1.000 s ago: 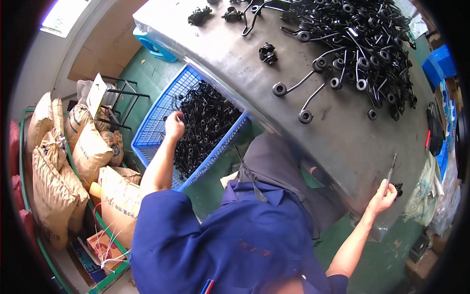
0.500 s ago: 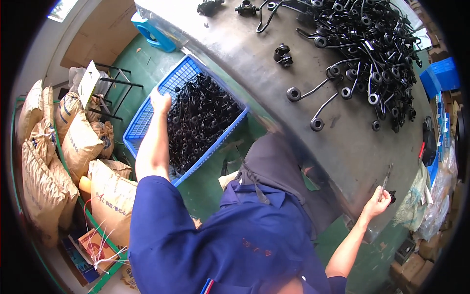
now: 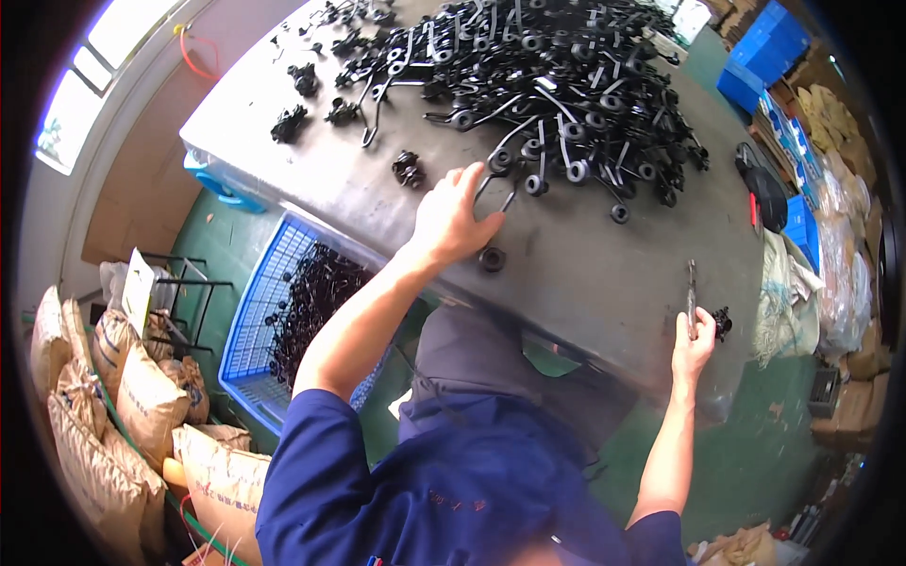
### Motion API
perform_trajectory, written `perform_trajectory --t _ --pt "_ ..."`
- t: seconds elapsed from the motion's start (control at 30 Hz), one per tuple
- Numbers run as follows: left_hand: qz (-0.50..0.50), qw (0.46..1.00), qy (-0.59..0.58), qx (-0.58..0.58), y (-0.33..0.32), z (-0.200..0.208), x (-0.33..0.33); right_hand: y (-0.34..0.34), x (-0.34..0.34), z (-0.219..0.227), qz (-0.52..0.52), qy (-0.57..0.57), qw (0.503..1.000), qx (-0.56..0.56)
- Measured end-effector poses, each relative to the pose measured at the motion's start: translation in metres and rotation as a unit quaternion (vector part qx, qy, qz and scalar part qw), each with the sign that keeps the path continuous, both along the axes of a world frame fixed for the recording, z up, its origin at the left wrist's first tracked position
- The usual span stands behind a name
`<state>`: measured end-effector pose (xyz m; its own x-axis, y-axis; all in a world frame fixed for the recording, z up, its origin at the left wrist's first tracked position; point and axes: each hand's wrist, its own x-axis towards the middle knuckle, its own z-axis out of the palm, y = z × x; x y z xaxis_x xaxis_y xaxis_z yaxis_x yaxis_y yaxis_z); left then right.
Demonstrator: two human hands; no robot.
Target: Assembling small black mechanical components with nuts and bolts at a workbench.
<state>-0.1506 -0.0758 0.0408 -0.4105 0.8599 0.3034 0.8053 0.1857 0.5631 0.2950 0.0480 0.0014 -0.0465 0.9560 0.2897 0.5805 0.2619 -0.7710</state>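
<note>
My left hand [image 3: 451, 219] is over the metal table [image 3: 604, 283], thumb and index finger spread. Beside its fingertips lies a bent black metal rod [image 3: 511, 200] with round black ends; whether the fingers touch it I cannot tell. Further in, many similar rods make a large tangled pile [image 3: 566, 85]. At the table's right side my right hand [image 3: 694, 347] is closed on a slim metal tool [image 3: 692, 283], its long end pointing away from me. A small black part [image 3: 723, 324] sits right beside that hand.
A blue plastic basket [image 3: 247, 373] of black parts stands on the floor, left of the table. Several loose black clumps, one a small part [image 3: 408, 170], lie left of the pile. Brown paper sacks [image 3: 151, 387] stand at the left. A black pouch [image 3: 761, 187] lies along the right edge.
My left hand has left the basket and moved right, over the table beside a rod. My right hand keeps the slim tool. The whole view has shifted, showing more of the table.
</note>
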Motion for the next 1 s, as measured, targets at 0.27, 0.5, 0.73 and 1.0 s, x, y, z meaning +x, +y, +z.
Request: perform_trajectory --t 0.27,0.5,0.73,1.0 --pt "-0.015 0.996 -0.075 -0.055 -0.042 0.005 0.06 -0.014 -0.01 0.009 -0.036 0.03 0.999 0.002" --pt "-0.106 0.984 -0.139 -0.017 0.021 -0.005 0.119 -0.018 -0.006 0.006 -0.03 0.039 0.999 0.02" --pt "0.017 0.986 0.124 0.11 0.014 0.014 -0.003 -0.021 -0.01 0.008 -0.072 0.005 0.994 0.087" --pt "0.006 0.997 0.023 0.068 -0.032 -0.04 -0.097 -0.012 0.002 -0.003 -0.117 -0.023 0.988 0.096"
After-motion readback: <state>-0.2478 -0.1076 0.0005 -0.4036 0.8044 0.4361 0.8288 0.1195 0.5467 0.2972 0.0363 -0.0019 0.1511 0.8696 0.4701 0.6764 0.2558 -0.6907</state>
